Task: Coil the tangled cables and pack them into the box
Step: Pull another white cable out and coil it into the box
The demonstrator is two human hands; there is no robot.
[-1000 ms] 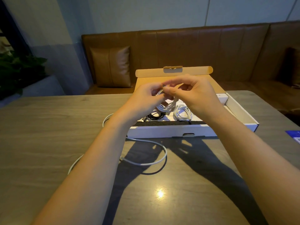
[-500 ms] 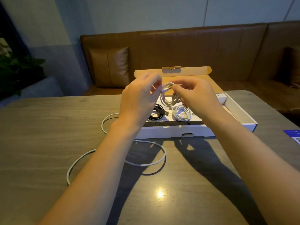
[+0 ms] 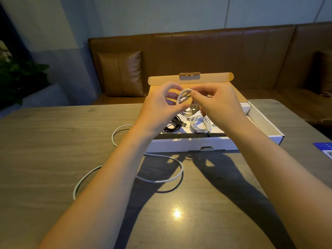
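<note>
A small coiled white cable (image 3: pixel 187 103) hangs in the air above the open white cardboard box (image 3: pixel 194 145). My left hand (image 3: pixel 159 108) pinches its left side with curled fingers. My right hand (image 3: pixel 217 105) pinches its upper right part. Inside the box lie a coiled black cable (image 3: pixel 173 124) with a USB plug and a coiled white cable (image 3: pixel 200 124). A long loose white cable (image 3: pixel 161 180) sprawls in loops on the wooden table, in front of and left of the box, partly hidden by my left forearm.
The box lid (image 3: pixel 190 79) stands open at the back. A blue and white leaflet (image 3: pixel 325 150) lies at the table's right edge. A brown leather bench (image 3: pixel 215 56) with a cushion (image 3: pixel 121 73) runs behind the table. A plant (image 3: pixel 18 76) stands at far left.
My hands parted a little and came close again around the white coil, turning it. The coil stays held above the box. The view shifted slightly.
</note>
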